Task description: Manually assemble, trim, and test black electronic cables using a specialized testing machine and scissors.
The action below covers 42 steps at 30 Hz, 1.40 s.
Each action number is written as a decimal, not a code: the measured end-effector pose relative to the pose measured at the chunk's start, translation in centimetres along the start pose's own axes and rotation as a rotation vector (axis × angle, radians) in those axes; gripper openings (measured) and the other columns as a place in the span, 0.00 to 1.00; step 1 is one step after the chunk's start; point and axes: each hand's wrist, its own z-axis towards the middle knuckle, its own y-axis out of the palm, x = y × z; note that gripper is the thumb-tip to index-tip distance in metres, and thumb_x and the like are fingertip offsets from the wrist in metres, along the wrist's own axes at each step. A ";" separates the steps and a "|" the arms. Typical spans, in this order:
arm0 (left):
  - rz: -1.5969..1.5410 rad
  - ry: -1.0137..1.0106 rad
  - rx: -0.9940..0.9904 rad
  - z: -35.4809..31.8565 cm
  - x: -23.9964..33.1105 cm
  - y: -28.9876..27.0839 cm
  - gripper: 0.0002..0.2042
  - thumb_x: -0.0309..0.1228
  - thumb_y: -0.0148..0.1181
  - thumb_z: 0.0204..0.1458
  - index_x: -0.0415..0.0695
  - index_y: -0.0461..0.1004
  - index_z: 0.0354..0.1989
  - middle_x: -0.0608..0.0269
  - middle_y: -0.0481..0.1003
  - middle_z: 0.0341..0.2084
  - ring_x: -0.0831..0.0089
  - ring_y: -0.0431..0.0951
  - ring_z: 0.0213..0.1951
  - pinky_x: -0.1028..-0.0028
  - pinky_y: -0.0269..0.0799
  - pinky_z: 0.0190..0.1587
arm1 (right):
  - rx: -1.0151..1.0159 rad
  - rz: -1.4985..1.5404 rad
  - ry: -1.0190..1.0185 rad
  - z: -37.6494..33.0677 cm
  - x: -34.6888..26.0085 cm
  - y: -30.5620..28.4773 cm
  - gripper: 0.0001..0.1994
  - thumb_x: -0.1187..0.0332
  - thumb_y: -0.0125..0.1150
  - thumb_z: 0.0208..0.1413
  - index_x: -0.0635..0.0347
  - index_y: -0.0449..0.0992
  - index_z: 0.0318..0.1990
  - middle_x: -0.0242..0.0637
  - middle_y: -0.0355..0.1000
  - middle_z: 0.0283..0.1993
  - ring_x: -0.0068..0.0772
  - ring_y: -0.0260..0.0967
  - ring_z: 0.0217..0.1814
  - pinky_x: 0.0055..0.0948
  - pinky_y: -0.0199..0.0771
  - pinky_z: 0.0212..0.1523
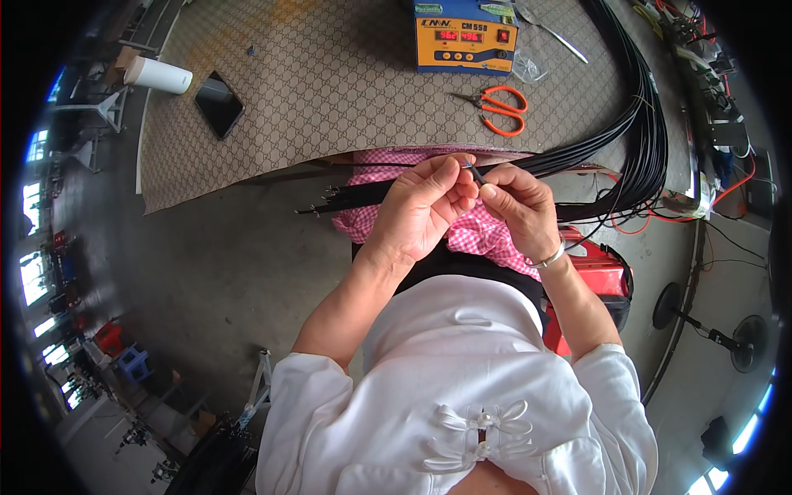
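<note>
Over my lap, close to the table's near edge, both hands meet at the end of a black cable (478,176). My right hand (528,213) pinches its dark jacket between thumb and forefinger. The thumb and forefinger of my left hand (419,205) close on the thin wires at its tip, where a bit of blue shows. The wires are mostly hidden by the fingertips. Behind and below my hands, a thick bundle of black cables (637,153) curves off the table's right side and runs across my lap. Stripped ends (318,208) of several cables stick out to the left.
On the patterned tabletop (330,107) lie orange-handled snips (503,111), a phone (219,105), a white cup (159,75), a crumpled clear bag (528,66) and tweezers (565,41). A blue and yellow powered unit (466,40) stands at the back. Pink checked cloth (487,239) covers my lap.
</note>
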 end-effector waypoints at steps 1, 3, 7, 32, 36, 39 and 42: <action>-0.002 0.001 -0.008 0.1 0.0 0.0 0.10 0.30 0.49 0.54 0.37 0.69 0.40 0.62 0.73 0.28 0.76 0.72 0.30 0.76 0.69 0.37 | 0.002 -0.001 -0.002 0.0 0.0 -0.1 0.03 0.75 0.57 0.51 0.65 0.72 0.33 0.25 0.65 0.27 0.12 0.57 0.26 0.14 0.59 0.26; 0.008 -0.011 -0.007 0.3 0.2 0.0 0.10 0.30 0.49 0.55 0.37 0.69 0.40 0.63 0.73 0.28 0.76 0.72 0.30 0.76 0.69 0.37 | 0.007 -0.004 -0.009 0.2 0.0 -0.1 0.03 0.75 0.57 0.51 0.65 0.72 0.33 0.25 0.65 0.27 0.12 0.57 0.26 0.14 0.59 0.26; 0.014 -0.026 0.002 0.8 0.5 0.3 0.10 0.30 0.48 0.55 0.37 0.69 0.40 0.63 0.72 0.28 0.76 0.72 0.30 0.76 0.69 0.37 | 0.021 -0.034 -0.025 0.6 -0.5 -0.4 0.04 0.76 0.57 0.50 0.65 0.72 0.33 0.25 0.65 0.27 0.11 0.58 0.26 0.13 0.59 0.26; 0.192 -0.082 0.352 2.1 -0.2 -4.3 0.07 0.28 0.52 0.52 0.41 0.70 0.38 0.69 0.69 0.24 0.81 0.68 0.26 0.82 0.64 0.31 | 0.185 -2.050 -0.141 14.9 -7.7 -11.5 0.06 0.74 0.47 0.45 0.57 0.73 0.26 0.36 0.67 0.34 0.40 0.69 0.35 0.34 0.70 0.34; 0.190 -0.087 0.339 2.1 -0.2 -4.5 0.07 0.27 0.52 0.52 0.40 0.70 0.38 0.69 0.69 0.24 0.81 0.68 0.26 0.82 0.63 0.31 | 0.152 -2.088 -0.089 14.8 -8.2 -10.8 0.06 0.74 0.48 0.45 0.56 0.74 0.27 0.37 0.66 0.35 0.39 0.69 0.36 0.34 0.70 0.35; 0.190 -0.085 0.326 2.1 -0.2 -4.8 0.07 0.27 0.51 0.52 0.40 0.70 0.38 0.69 0.69 0.24 0.81 0.68 0.26 0.82 0.63 0.31 | 0.101 -2.126 -0.130 14.9 -9.1 -10.4 0.07 0.74 0.49 0.44 0.56 0.75 0.28 0.37 0.66 0.35 0.38 0.69 0.37 0.33 0.71 0.37; 0.190 -0.086 0.318 2.0 -0.2 -4.9 0.07 0.27 0.52 0.52 0.40 0.70 0.38 0.69 0.70 0.24 0.82 0.68 0.25 0.83 0.63 0.30 | 0.037 -2.193 -0.127 15.3 -9.9 -9.9 0.07 0.74 0.51 0.44 0.55 0.75 0.29 0.37 0.66 0.36 0.38 0.69 0.39 0.32 0.71 0.38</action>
